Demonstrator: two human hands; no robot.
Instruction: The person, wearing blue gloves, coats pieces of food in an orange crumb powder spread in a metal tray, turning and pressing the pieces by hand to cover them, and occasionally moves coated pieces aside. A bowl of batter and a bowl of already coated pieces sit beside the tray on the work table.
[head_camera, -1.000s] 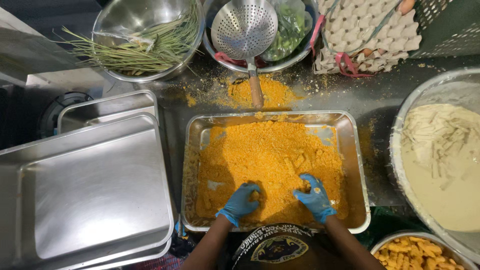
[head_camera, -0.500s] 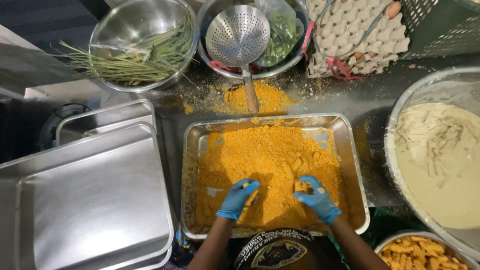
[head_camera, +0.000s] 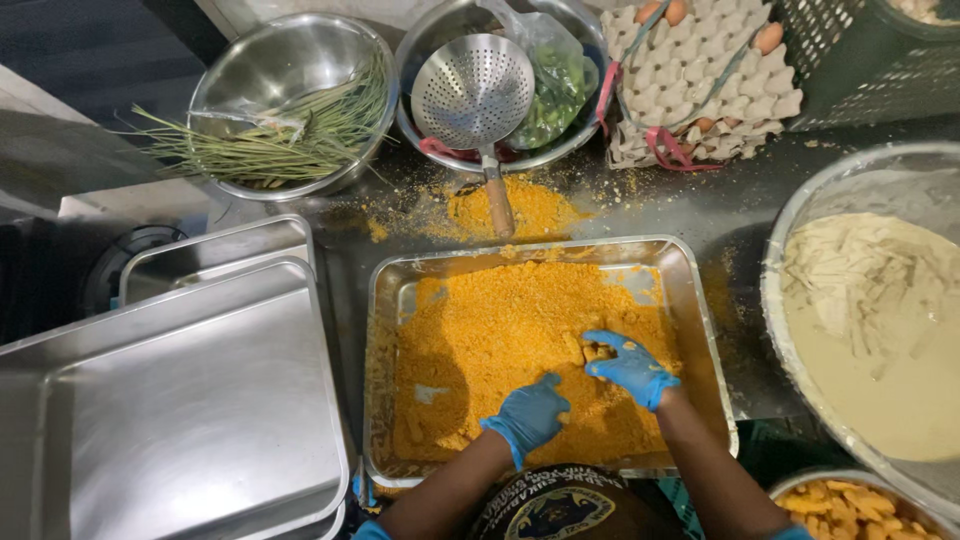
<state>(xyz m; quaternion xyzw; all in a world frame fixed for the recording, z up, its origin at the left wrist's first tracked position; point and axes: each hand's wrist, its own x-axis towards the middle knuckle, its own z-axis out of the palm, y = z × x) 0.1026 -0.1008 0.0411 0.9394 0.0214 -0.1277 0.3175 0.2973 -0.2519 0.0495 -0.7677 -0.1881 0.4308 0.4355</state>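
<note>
Landmark: crumb tray (head_camera: 700, 330), steel, filled with orange breadcrumbs (head_camera: 500, 340).

Left of tray: stacked empty steel trays (head_camera: 190, 400).

Above-left: bowl of green stalks (head_camera: 280, 130).

Inside tray, near edge: left hand (head_camera: 528, 415), blue glove, pressed flat, fingers loose, nothing visibly held.

Right hand (head_camera: 628, 368) curled around crumbed strip (head_camera: 592, 350); soft, coating sheds; take lightly by ends.

Above tray: skimmer (head_camera: 475, 95) over bowl of greens.

Right of tray: large bowl of pale batter with strips (head_camera: 870, 320).

Below-right: bowl of coated pieces (head_camera: 850, 505).

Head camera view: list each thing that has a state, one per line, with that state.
Crumb tray: filled with orange crumbs, bare patches at the corners.
Left hand: gloved, pressed into the crumbs.
Right hand: gloved, curled around crumbed pieces.
Skimmer: resting across a steel bowl.
Batter basin: full of pale batter and strips.
Egg carton: mostly empty.
Stacked trays: upside down, nested.
</note>
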